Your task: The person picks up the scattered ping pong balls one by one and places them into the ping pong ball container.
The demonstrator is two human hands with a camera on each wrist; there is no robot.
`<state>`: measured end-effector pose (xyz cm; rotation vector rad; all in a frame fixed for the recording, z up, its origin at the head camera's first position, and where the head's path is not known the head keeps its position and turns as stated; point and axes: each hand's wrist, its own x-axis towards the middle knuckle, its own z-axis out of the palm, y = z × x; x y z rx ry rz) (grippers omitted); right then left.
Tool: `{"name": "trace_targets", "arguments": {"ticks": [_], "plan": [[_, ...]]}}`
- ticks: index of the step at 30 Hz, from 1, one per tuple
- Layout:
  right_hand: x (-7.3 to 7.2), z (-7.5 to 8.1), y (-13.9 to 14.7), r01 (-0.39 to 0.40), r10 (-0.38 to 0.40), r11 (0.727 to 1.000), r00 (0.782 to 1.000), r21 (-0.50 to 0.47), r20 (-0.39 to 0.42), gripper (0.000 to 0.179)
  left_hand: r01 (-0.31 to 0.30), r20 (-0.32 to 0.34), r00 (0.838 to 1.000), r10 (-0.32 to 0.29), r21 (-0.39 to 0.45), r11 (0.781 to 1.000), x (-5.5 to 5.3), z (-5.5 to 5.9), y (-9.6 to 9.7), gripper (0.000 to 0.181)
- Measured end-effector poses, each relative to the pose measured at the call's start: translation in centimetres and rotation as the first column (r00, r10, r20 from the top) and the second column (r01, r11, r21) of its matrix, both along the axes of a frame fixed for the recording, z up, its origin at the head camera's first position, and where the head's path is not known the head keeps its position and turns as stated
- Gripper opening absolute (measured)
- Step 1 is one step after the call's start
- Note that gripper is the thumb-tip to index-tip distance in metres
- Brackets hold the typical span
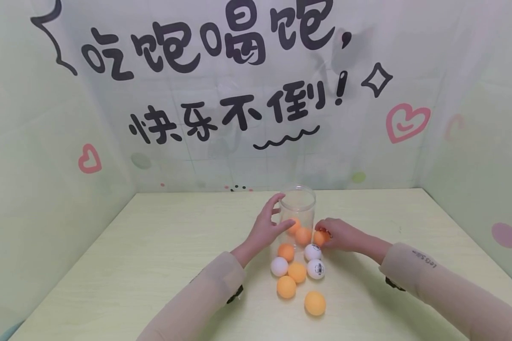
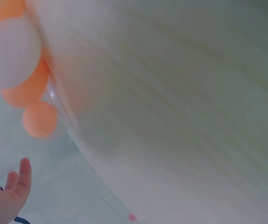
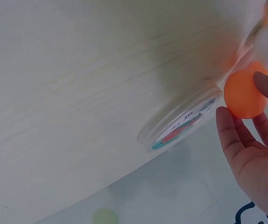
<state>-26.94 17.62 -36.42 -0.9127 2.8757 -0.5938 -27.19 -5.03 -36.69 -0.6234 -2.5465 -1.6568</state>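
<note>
Orange and round, the smooth ball [image 1: 320, 238] is pinched by the right hand [image 1: 345, 235] at four o'clock of the open, clear plastic cylindrical jar [image 1: 303, 214], which is cupped at nine o'clock by the left hand [image 1: 267, 225], though some finger contact is hidden. Filling seems in hand; a lift above the jar, then release, is probably called for.

Your left hand [image 1: 268, 226] holds the clear jar [image 1: 303, 214]. Right of it, your right hand [image 1: 343, 235] holds an orange ball [image 1: 320, 238]. White balls [image 1: 316, 269] and yellowy-orange balls [image 1: 286, 287] are nearer you.
</note>
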Motion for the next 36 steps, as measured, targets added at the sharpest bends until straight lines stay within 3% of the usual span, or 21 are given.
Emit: {"name": "trace_targets", "arguments": {"ticks": [6,22,36], "plan": [[-0.1,0.6,0.2,0.026,-0.027,0.999,0.999,0.025,0.037,0.031,-0.005,0.003,1.000,0.005,0.001,1.000,0.0,0.0,0.0,0.069],[-0.1,3.3,0.6,-0.008,0.009,0.999,1.000,0.046,-0.027,0.031,-0.005,0.006,1.000,0.005,0.001,1.000,0.1,0.1,0.1,0.069],[-0.1,6.9,0.9,0.068,-0.071,0.992,0.997,0.102,0.035,0.042,-0.023,0.019,1.000,0.024,-0.011,1.000,-0.2,0.0,0.2,0.069]]}}
